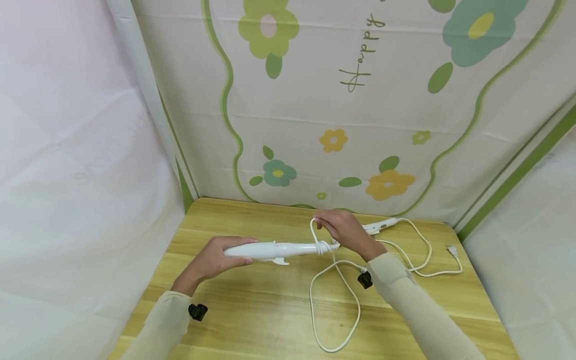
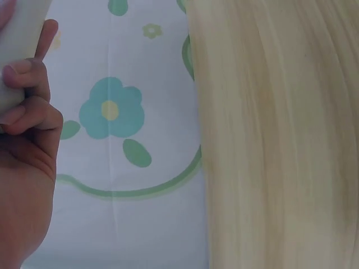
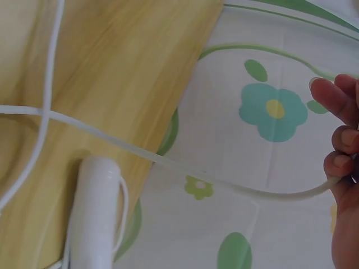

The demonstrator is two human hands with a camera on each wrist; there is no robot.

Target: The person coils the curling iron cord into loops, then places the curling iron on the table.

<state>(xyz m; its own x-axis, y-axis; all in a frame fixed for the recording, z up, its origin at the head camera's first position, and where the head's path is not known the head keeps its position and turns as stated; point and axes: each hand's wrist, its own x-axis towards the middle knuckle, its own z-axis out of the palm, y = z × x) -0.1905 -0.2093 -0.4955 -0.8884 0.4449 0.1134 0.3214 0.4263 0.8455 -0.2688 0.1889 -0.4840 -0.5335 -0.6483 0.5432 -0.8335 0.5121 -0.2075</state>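
Observation:
My left hand (image 1: 211,260) grips the thick left end of a white curling iron (image 1: 294,249), held level above the table. A small lever sticks out from the iron's underside. In the left wrist view, the fingers of this hand curl round the white body, which is cut off by the frame edge. Near the iron's right end its white cord (image 1: 319,247) loops round the handle. Just above that end, my right hand (image 1: 346,230) pinches the cord. The right wrist view shows the cord (image 3: 247,191) running into the curled fingers at the right edge.
A second white appliance (image 1: 382,225) with a cord lies behind my right hand, partly hidden by it. Its kind cannot be told. A white plug (image 1: 452,251) lies near the right edge of the wooden table (image 1: 252,310). Flowered cloth (image 1: 306,110) hangs behind the table.

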